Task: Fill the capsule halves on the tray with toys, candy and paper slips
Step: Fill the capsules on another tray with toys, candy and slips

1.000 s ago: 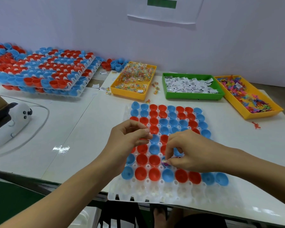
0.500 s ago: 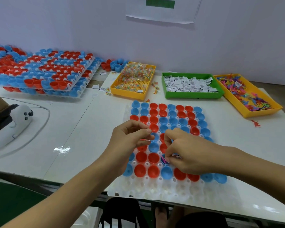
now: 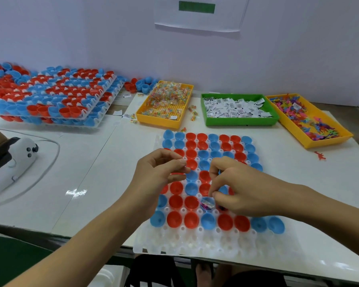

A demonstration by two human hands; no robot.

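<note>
Looking down, we saw the tray (image 3: 195,243) at the bench's near edge, cups mouth-up. Right hand (image 3: 243,191) pinched a wrapped piece into a blue capsule half (image 3: 207,204); left hand (image 3: 160,172) curled, contents unclear.

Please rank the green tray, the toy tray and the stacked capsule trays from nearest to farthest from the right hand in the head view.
From the right hand:
1. Green tray, straight behind.
2. Toy tray, back right.
3. Stacked capsule trays, far back left.

glossy plastic capsule halves (image 3: 175,219) sit in a translucent plastic tray (image 3: 195,243) on a smooth white table (image 3: 87,168).
</note>
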